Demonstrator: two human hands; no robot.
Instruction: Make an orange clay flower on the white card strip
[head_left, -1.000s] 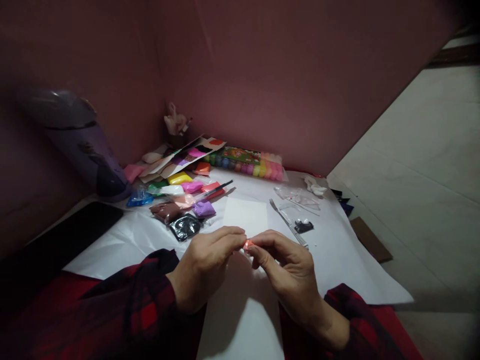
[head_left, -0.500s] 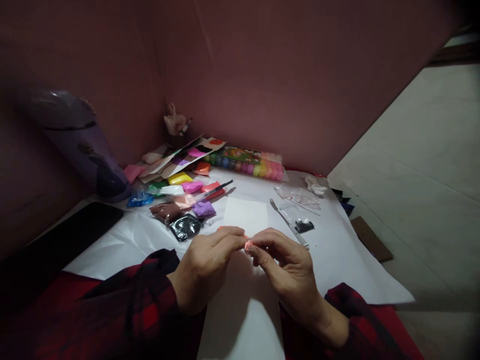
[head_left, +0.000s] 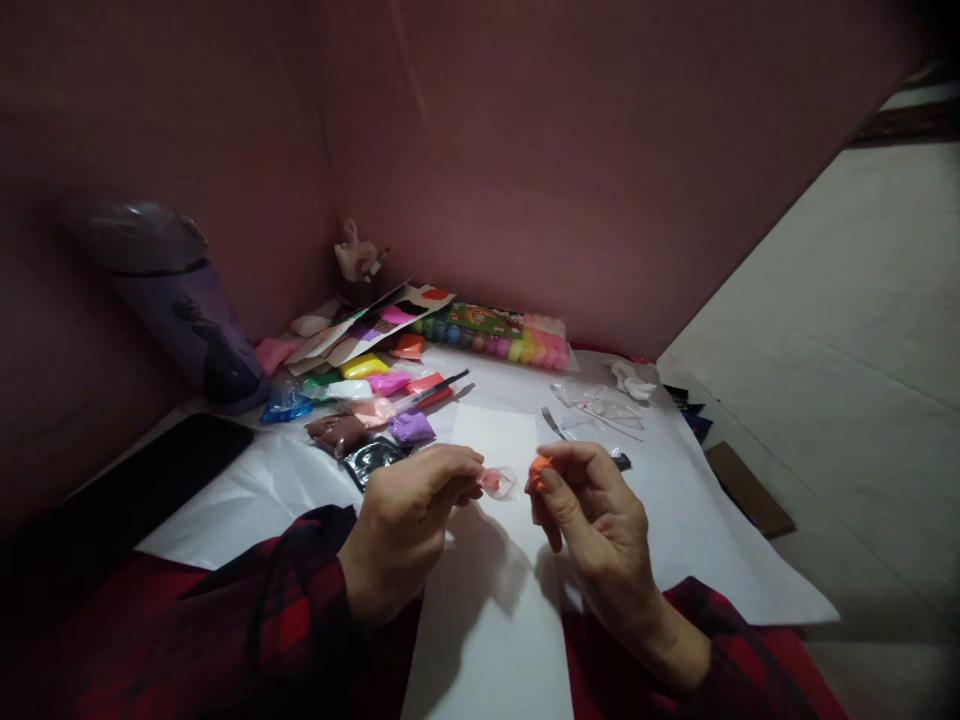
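My left hand point(head_left: 416, 520) is closed round a small clear plastic bag point(head_left: 501, 484) with a bit of orange clay inside it. A lump of orange modelling clay point(head_left: 538, 474) is pinched between the thumb and fingers of my right hand point(head_left: 600, 525). A gap separates the bag from the lump. Both hands are above a long white paper strip point(head_left: 499, 640). A fork point(head_left: 553, 422) lies behind my right hand, its handle mostly hidden. Left of the strip are several bagged clays, among them a purple packet point(head_left: 411, 428) and a black packet point(head_left: 371, 460).
A tray of coloured clay point(head_left: 487, 332) stands against the wall beside painted cards point(head_left: 390, 325). A pen point(head_left: 439, 388) lies on the packets. Crumpled clear plastic point(head_left: 600, 402) is at right. A purple cylinder point(head_left: 187, 320) and a dark flat object point(head_left: 172, 460) are at left.
My hands have moved apart. The orange lump has come away in my right hand, while the clear bag stays in my left. The view has tilted up slightly.
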